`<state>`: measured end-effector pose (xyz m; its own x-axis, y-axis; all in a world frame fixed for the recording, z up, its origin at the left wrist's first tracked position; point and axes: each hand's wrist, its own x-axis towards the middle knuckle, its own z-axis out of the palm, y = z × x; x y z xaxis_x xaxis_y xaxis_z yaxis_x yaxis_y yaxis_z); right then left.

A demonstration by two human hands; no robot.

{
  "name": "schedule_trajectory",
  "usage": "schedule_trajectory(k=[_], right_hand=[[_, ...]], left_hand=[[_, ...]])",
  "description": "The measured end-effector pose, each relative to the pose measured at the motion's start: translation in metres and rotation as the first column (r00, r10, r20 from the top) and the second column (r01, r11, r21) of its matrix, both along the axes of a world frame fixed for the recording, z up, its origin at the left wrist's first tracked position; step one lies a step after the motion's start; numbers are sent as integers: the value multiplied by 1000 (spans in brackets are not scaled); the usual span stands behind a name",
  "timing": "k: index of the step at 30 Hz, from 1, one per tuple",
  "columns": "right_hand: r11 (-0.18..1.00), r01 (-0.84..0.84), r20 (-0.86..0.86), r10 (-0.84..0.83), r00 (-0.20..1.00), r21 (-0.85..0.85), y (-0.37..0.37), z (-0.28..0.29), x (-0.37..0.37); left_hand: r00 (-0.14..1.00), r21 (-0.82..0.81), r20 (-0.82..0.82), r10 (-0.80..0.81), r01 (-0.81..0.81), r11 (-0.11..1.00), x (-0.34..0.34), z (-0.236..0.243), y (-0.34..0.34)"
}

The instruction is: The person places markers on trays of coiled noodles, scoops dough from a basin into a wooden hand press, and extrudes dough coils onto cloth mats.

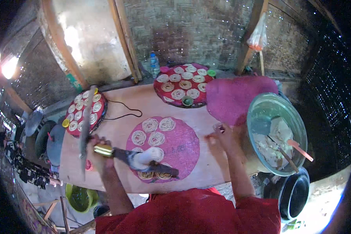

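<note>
My left hand [99,150] is closed round a hand-held dough press, beside its shiny brass cylinder [104,151]. A long pale bar stretches up past that hand, and a dark wooden arm reaches right over the round pink mat [187,140]. White dough [146,156] shows as a thick roll along the dark arm. Coiled rounds of noodle-like dough [156,139] lie on the mat, some partly hidden by the press. To the mat's right, my right hand [223,132] hovers with curled fingers; what they hold, if anything, is hidden.
At right, a green basin [277,99] holds dough, a stick and a pink-handled utensil [299,149]. Red trays of coiled rounds stand at the back [171,86] and left [82,113]. Another pink mat [238,95], a water bottle [154,64] and a black cord [124,106] are on the table.
</note>
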<state>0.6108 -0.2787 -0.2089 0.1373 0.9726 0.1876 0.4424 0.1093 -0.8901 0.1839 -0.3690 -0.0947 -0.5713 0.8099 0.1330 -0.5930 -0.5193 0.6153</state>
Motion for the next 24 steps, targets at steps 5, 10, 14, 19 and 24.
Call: schedule_trajectory(k=[5, 10, 14, 19, 24], right_hand=[[842, -345, 18, 372, 928, 414, -66, 102, -85], [664, -526, 503, 252, 827, 532, -88, 127, -96], [814, -260, 52, 274, 960, 520, -72, 93, -83], [535, -730, -747, 248, 617, -425, -100, 101, -108], [164, -968, -943, -243, -225, 189, -111, 58, -92]], left_hand=[[986, -48, 76, -149, 153, 987, 41, -14, 24], [975, -75, 151, -164, 177, 981, 56, -11, 35], [956, -41, 181, -232, 243, 969, 56, -9, 32], [800, 228, 321, -508, 455, 861, 64, -24, 44], [910, -244, -290, -297, 230, 942, 57, -48, 55]])
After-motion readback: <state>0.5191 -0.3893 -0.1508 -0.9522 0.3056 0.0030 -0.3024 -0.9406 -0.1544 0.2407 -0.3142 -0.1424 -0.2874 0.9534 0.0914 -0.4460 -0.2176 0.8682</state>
